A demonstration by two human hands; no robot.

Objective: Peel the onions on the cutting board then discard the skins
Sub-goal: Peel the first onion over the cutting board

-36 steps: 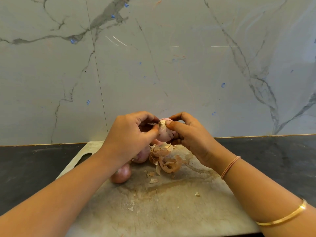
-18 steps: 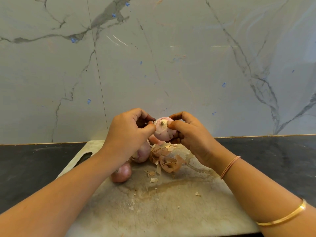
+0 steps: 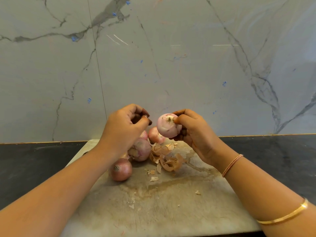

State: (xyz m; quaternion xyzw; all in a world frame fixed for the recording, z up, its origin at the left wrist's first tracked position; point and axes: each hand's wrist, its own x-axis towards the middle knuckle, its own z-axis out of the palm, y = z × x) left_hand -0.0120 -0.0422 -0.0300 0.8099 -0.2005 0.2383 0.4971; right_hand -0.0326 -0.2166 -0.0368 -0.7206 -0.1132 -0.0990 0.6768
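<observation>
1. Head view: the right hand is raised above the far part of the cutting board. Its fingers and thumb are curled round a peeled onion. The thumb tip lies beside the onion's dark root end, which faces the camera.
2. Peeled onion: pale pink and smooth, held clear of the board, just right of the left hand and not touching it.
3. Left hand: raised at about the same height, with the fingers curled in and the thumb drawn against the fingertips. Whether a scrap of skin is pinched there cannot be told.
4. Cutting board: pale, stained and knife-scored. It lies on a dark countertop against a marble wall.
5. Onions on the board:
   - An unpeeled onion lies nearest the camera, beside the left forearm.
   - A partly skinned onion lies just behind it.
   - A third onion lies farther back, below the held one.
   - Another pink shape shows between the left hand and the third onion, mostly hidden.
6. Skins: a loose pile of skins lies on the board, right of the partly skinned onion and below the right hand. Small flakes are scattered nearer the camera.
7. Right forearm: a thread band sits at the wrist, and a gold bangle farther up.
</observation>
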